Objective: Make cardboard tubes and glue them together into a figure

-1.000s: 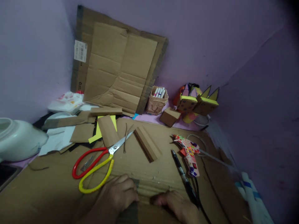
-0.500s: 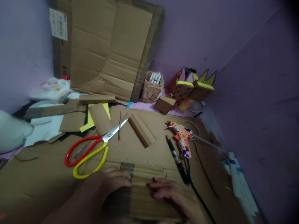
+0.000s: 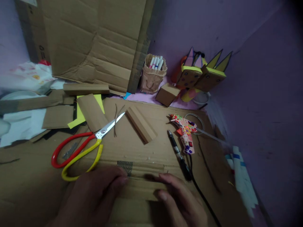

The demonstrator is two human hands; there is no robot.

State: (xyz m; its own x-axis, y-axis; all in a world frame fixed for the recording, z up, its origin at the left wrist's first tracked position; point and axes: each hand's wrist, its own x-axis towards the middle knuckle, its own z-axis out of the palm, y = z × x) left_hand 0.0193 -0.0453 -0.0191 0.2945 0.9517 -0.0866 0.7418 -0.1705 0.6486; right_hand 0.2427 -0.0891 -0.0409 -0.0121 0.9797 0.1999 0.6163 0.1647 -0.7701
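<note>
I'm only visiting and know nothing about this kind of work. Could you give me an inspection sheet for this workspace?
Surface: cardboard sheet, small crumbs on it.
Work things: strip between the hands; scissors, pen and glue gun lying beyond.
Clutter: scraps, yellow paper and a plastic bag, far left.
Hands: left hand at the strip's left end, fingers curled; right hand at its right end, thumb and forefinger apart.
Cables: black cord from the glue gun to the bottom edge.
Surroundings: purple wall, leaning panel, pen holder.
</note>
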